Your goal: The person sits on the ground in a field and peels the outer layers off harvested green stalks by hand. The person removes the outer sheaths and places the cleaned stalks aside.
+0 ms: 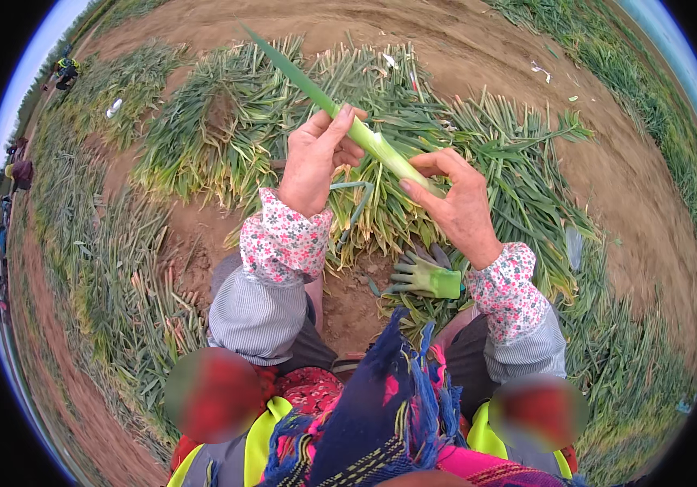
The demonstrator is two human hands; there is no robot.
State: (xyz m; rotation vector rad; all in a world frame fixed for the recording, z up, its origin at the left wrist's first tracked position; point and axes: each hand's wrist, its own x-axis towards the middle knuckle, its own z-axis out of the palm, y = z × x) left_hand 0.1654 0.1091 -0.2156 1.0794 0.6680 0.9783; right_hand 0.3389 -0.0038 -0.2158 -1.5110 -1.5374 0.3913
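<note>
I hold one thick green stalk [388, 155], of a leek or garlic kind, slantwise above the ground. My left hand [318, 152] pinches it around the middle, below a long pointed leaf that reaches up and to the left. The pale, thicker lower end sits between the thumb and fingers of my right hand [455, 198]. A torn or split edge shows on the stalk between my hands. Underneath lies a wide heap of cut leafy stalks [220, 131], green with yellowing tips. A bent bluish-green strip [363, 204] stands out just under my left hand.
A green and grey work glove [424, 277] lies on the soil between my legs, with another dark glove partly behind it. More stalks [141, 316] cover the ground at left. Several people are far off at left, one in a yellow vest [67, 68]. A bare dirt strip [616, 182] curves along the right.
</note>
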